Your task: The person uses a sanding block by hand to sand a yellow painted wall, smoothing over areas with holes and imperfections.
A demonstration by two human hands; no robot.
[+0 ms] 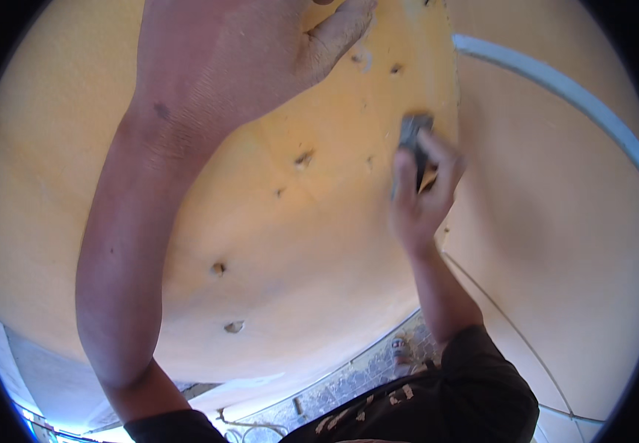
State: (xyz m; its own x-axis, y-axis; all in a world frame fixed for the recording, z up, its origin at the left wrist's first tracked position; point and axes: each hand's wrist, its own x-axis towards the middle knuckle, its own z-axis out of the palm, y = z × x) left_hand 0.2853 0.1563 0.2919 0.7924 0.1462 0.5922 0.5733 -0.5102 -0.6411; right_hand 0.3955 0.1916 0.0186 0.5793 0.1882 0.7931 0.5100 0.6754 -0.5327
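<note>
My right hand [430, 188] grips a small dark handheld block or scraper [416, 138], blurred, against the right part of a yellow-orange wall [297, 232]. My left hand [242, 55] reaches up at the upper left, its thumb stretched to the right over the wall; its fingers are cut off or hidden, so I cannot tell whether it holds anything. Between and below my hands the wall shows several chipped holes, one near the middle [304, 159] and one lower down [234, 326].
A pale blue curved strip [558, 83] crosses the beige surface [546, 221] on the right. A thin cord or line [513, 326] runs down that surface. Below are a paved floor [325, 393], a foot in a sandal [400, 348] and a hose [258, 426].
</note>
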